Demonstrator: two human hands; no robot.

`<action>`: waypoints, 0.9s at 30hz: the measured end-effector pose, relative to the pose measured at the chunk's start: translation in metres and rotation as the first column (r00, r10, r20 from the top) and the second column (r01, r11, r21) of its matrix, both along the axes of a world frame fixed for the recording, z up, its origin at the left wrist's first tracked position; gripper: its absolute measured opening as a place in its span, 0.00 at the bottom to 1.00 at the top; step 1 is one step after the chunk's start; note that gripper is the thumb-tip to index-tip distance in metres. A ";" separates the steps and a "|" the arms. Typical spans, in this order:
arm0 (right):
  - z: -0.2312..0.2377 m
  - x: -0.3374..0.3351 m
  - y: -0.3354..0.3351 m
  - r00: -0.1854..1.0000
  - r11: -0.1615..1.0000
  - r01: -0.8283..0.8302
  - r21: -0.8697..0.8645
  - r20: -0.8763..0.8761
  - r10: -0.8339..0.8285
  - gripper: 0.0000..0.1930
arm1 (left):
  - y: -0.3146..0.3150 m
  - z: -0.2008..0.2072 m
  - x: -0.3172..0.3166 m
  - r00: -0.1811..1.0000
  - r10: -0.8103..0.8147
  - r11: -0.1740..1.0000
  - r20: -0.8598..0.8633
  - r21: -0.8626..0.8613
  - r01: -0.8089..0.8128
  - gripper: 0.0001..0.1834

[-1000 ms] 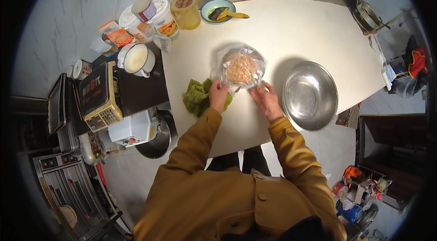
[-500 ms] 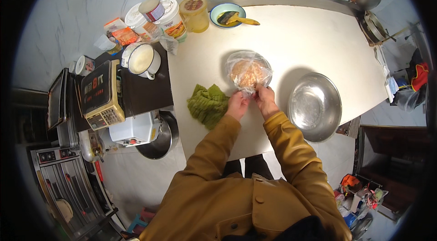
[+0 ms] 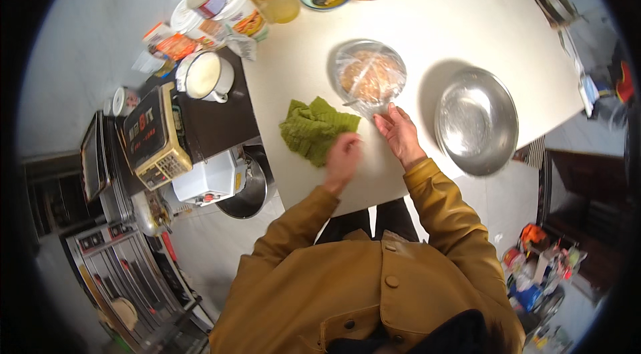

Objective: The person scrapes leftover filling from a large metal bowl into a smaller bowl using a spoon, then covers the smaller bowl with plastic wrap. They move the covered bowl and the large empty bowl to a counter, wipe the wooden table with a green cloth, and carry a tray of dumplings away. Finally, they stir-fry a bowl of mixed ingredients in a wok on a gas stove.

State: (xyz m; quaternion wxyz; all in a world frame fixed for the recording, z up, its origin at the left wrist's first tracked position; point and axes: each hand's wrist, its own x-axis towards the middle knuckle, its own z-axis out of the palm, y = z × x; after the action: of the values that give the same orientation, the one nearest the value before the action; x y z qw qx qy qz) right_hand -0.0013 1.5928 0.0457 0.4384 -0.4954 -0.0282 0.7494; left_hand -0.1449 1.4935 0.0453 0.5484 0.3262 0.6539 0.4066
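At the table [image 3: 461,13], we see the two hands part: half a second ago they met at the near edge of the clear film [image 3: 375,105], and now the left hand [image 3: 343,159] has come back toward us, blurred beside the crumpled green cloth [image 3: 308,128]. Its fingers look loosely curled; we cannot tell whether they hold anything or touch the cloth. The right hand [image 3: 399,135] stays at the film's near edge, half open, fingertips against the plastic, though we cannot tell how firmly they grip. That leaves the film, as we judge it, to one hand. Beneath it, the orange-brown food [image 3: 367,73] sits in a round bowl [image 3: 364,43], mid-table, left of a metal basin [image 3: 475,161].
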 end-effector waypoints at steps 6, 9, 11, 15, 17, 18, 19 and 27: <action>-0.031 0.034 -0.082 0.960 0.960 -0.278 0.025 -0.017 0.278 0.17 | -0.018 -0.019 -0.074 0.243 0.010 0.917 -0.970 0.106 0.385 0.25; -0.055 0.029 -0.132 0.899 0.782 -0.123 0.611 -0.265 0.348 0.30 | -0.029 -0.030 -0.052 0.397 -0.136 0.875 -0.908 0.078 0.477 0.23; -0.059 0.024 -0.147 0.780 0.621 -0.596 0.508 0.549 0.299 0.33 | -0.037 -0.019 -0.036 0.541 -0.201 0.884 -0.817 0.086 0.459 0.18; -0.037 0.005 -0.163 0.294 0.508 -0.847 0.157 0.934 0.202 0.40 | -0.048 0.011 0.006 0.942 -0.320 0.946 0.097 -0.009 0.323 0.19; -0.026 0.004 -0.172 0.113 0.407 -0.913 0.007 0.964 0.239 0.21 | -0.055 0.011 0.022 0.878 -0.478 0.876 0.017 0.087 0.475 0.21; -0.020 0.003 -0.178 0.247 0.551 -0.828 0.103 0.950 0.193 0.15 | -0.052 0.010 0.025 0.801 -0.593 0.794 -0.081 0.109 0.598 0.22; -0.018 0.008 -0.185 0.350 0.606 -0.782 0.146 0.907 0.233 0.13 | -0.053 0.008 0.025 0.681 -0.687 0.668 -0.253 0.147 0.729 0.22; -0.014 0.063 -0.247 0.559 0.550 -0.642 0.534 0.817 -0.141 0.12 | -0.032 0.025 0.011 0.497 -0.756 0.495 -0.425 0.125 0.860 0.26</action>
State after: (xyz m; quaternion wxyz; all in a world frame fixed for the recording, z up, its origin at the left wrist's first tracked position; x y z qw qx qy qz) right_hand 0.0613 1.3456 0.0313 0.4193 -0.5077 -0.6294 0.4127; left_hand -0.1343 1.4615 0.0700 0.5021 0.7419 0.4220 0.1390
